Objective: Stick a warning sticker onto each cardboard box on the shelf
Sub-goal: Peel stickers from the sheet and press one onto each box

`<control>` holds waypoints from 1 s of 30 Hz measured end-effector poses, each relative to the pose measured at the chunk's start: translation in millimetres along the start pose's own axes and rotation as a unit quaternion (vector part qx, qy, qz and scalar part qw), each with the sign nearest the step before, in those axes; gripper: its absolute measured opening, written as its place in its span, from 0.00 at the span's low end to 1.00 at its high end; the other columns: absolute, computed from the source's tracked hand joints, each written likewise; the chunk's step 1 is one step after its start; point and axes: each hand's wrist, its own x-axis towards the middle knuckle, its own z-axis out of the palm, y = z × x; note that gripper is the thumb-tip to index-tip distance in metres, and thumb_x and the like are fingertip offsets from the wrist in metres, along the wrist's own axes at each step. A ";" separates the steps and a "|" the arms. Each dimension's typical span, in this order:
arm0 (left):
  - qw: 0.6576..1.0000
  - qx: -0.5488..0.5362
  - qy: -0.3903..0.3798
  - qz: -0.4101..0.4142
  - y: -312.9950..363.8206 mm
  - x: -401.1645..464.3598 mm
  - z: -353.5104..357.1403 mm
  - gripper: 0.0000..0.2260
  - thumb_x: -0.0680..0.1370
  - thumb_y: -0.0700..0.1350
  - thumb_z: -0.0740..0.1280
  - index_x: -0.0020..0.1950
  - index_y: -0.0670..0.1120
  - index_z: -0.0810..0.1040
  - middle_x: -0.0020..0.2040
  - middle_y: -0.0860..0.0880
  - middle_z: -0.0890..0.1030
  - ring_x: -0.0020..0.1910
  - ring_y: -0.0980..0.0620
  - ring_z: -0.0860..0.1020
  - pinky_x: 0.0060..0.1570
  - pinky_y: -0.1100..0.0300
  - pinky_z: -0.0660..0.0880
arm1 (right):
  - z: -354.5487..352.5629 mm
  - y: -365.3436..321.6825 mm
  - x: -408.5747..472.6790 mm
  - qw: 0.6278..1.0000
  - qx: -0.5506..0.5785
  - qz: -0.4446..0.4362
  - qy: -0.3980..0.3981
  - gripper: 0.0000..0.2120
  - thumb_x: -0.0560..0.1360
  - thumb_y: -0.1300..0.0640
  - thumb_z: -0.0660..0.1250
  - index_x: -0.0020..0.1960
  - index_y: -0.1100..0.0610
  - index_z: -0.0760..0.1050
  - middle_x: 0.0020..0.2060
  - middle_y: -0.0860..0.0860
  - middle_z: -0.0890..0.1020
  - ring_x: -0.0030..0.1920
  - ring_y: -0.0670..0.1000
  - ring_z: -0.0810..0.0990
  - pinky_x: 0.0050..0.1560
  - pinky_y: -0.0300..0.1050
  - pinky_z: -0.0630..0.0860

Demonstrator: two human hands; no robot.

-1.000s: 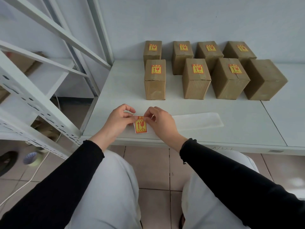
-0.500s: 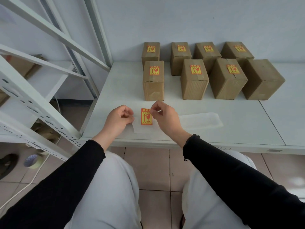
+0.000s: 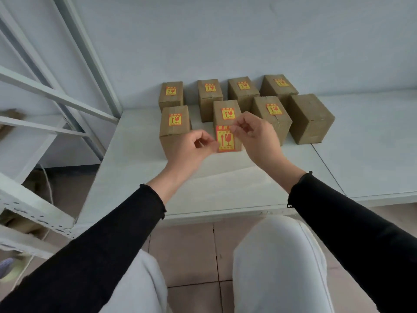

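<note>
You held both hands raised over the white shelf point(image 3: 361, 141), in front of the group of cardboard boxes. Your right hand point(image 3: 255, 137) pinched the top edge of a loose warning sticker point(image 3: 225, 139) between thumb and fingertips, the other fingers curled in. The sticker hung upright, yellow with red marks, in front of the middle box of the front row point(image 3: 226, 114). Your left hand point(image 3: 188, 150) was beside the sticker's lower left edge, fingers curled narrow; whether they gripped the sticker cannot be told.

Eight boxes stood on the shelf in two rows of four. The back row point(image 3: 242, 90) stood against the wall point(image 3: 225, 37), each box with a sticker on top. In the front row, the left box point(image 3: 174, 123), the middle box and the next box to its right point(image 3: 270, 114) carried stickers on top. The box at the far right point(image 3: 310, 118) showed a bare top.

Both sleeves point(image 3: 361, 218) were black. A metal rack frame point(image 3: 45, 93) stood at your left.
</note>
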 end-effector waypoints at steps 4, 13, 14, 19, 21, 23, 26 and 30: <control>0.999 -0.009 -0.033 0.013 30.2 29.2 45.0 0.06 0.77 0.48 0.73 0.46 0.46 0.85 0.43 0.50 0.84 0.40 0.57 0.77 0.39 0.66 0.71 | -50.6 21.7 9.8 0.999 -0.008 0.010 0.051 0.07 0.78 0.55 0.67 0.42 0.51 0.75 0.35 0.43 0.79 0.36 0.43 0.74 0.34 0.32 0.67; 0.989 -0.088 -0.116 -0.021 96.5 113.7 153.5 0.05 0.78 0.46 0.72 0.48 0.45 0.84 0.42 0.53 0.82 0.42 0.56 0.78 0.44 0.60 0.75 | -148.5 98.5 64.8 0.988 -0.065 0.065 0.123 0.05 0.77 0.54 0.67 0.44 0.55 0.77 0.37 0.48 0.81 0.38 0.49 0.75 0.34 0.42 0.66; 0.987 -0.098 -0.120 -0.034 103.1 127.1 164.4 0.04 0.78 0.44 0.71 0.48 0.45 0.84 0.41 0.51 0.82 0.41 0.54 0.78 0.46 0.58 0.77 | -157.6 107.0 75.3 0.987 -0.067 0.072 0.124 0.05 0.77 0.55 0.67 0.43 0.55 0.77 0.37 0.48 0.81 0.38 0.48 0.75 0.33 0.41 0.66; 0.978 -0.113 -0.133 -0.113 124.7 184.0 210.4 0.03 0.78 0.38 0.70 0.45 0.40 0.81 0.34 0.45 0.77 0.30 0.50 0.74 0.33 0.61 0.72 | -182.7 149.9 123.4 0.982 -0.096 0.114 0.115 0.05 0.77 0.57 0.67 0.42 0.53 0.77 0.39 0.47 0.80 0.41 0.50 0.77 0.35 0.41 0.68; 0.978 -0.084 -0.131 -0.138 121.3 199.3 227.3 0.05 0.77 0.39 0.70 0.44 0.37 0.81 0.33 0.43 0.77 0.29 0.49 0.73 0.32 0.61 0.70 | -182.2 166.3 132.5 0.978 -0.118 0.137 0.100 0.04 0.77 0.57 0.67 0.44 0.54 0.78 0.38 0.47 0.79 0.39 0.50 0.75 0.32 0.40 0.66; 0.973 -0.088 -0.128 -0.171 116.8 210.3 241.6 0.08 0.76 0.37 0.69 0.54 0.36 0.80 0.37 0.43 0.78 0.29 0.49 0.74 0.29 0.61 0.71 | -178.4 181.4 137.2 0.975 -0.138 0.152 0.083 0.04 0.77 0.57 0.67 0.45 0.56 0.79 0.39 0.47 0.80 0.40 0.50 0.75 0.31 0.39 0.65; 0.965 -0.090 -0.138 -0.204 111.8 218.1 255.8 0.04 0.77 0.34 0.69 0.50 0.39 0.77 0.37 0.43 0.76 0.30 0.49 0.75 0.26 0.62 0.71 | -169.1 199.5 140.0 0.972 -0.156 0.161 0.063 0.04 0.77 0.57 0.68 0.44 0.55 0.78 0.42 0.49 0.81 0.42 0.50 0.76 0.34 0.41 0.66; 0.955 -0.104 -0.134 -0.242 102.8 222.0 267.9 0.10 0.76 0.35 0.72 0.56 0.40 0.78 0.49 0.41 0.80 0.43 0.44 0.80 0.22 0.65 0.74 | -156.8 214.8 138.9 0.970 -0.159 0.175 0.063 0.04 0.77 0.56 0.68 0.46 0.57 0.79 0.41 0.49 0.80 0.44 0.52 0.77 0.40 0.42 0.67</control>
